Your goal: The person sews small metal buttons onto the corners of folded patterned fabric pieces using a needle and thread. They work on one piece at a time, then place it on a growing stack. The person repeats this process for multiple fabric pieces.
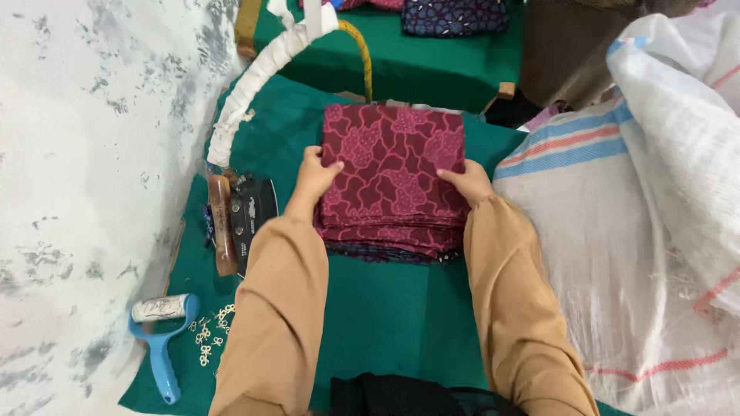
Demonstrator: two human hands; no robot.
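A stack of folded maroon patterned cloths (pixel 393 154) lies on a green covered table (pixel 385 316). My left hand (pixel 316 173) grips the stack's left edge, thumb on top. On the opposite edge, my right hand (pixel 469 181) holds the stack the same way. Both arms wear tan sleeves. Darker folded layers show at the stack's near edge.
A black iron with a wooden handle (pixel 239 219) sits left of the stack. A blue lint roller (pixel 162 339) and several small metal hooks (pixel 208 335) lie near the front left. Large white woven sacks (pixel 640 216) fill the right. More folded cloth (pixel 451 17) lies on a far table.
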